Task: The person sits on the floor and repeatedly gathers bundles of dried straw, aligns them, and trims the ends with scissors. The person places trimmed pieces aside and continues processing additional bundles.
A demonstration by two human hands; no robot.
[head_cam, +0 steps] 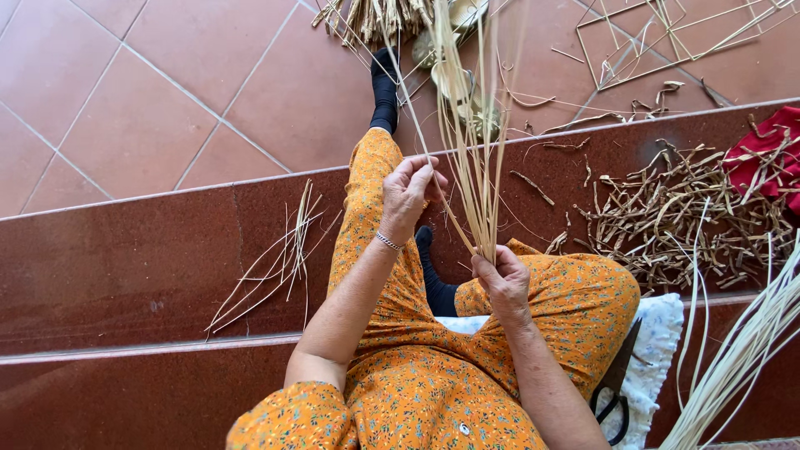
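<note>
Terracotta floor tiles (pixel 142 108) fill the background, and a dark red polished stone step (pixel 125 250) runs across below them; a person in an orange flowered dress (pixel 417 383) sits on it, legs stretched towards the tiles. To the right of the dress, a heap of dry brown trimmings (pixel 683 217) lies on the step, with a red cloth (pixel 771 158) beyond it and a sheaf of pale strips (pixel 742 350) nearer the camera. Black scissors (pixel 615 392) rest on a white cloth (pixel 658 350) beside the right knee. Left of the dress lies a small fan of loose straws (pixel 279 258).

Above the lap stands the bundle of straw (pixel 471 142), its stalks fanning upward. The right hand (pixel 504 279) grips its base, fingers pressed together around the stalks. The left hand (pixel 408 196) pinches a single stalk, drawn aside. The straw looks light, springy and brittle, likely to kink if bent sharply; it seems best held low, where the stalks gather.
</note>
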